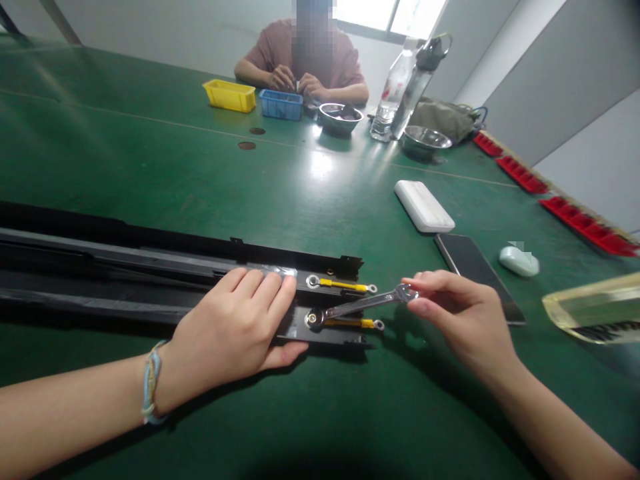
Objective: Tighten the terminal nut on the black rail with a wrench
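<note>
Two long black metal channels (150, 257) lie side by side on the green table, their ends near the middle of the view. My left hand (240, 317) is wrapped across both close to those ends, fingers over the far one and thumb along the near side. Between thumb and fingers, my right hand (455, 310) pinches the open end of a combination wrench (363, 305). The wrench's ring end sits around a nut (312, 319) on the near channel. Yellow wires with ring lugs stick out past both ends; the near wire (353, 323) lies partly under the wrench, the far wire (345, 285) shows fully.
To the right lie a white power bank (424, 207), a dark phone (477, 273), an earbud case (520, 261) and a yellow transparent container (595, 310). Across the table (165, 160) sits a person (260, 60) behind yellow (230, 97) and blue bins (281, 105). Bottles (395, 93) and metal bowls (341, 120) stand nearby.
</note>
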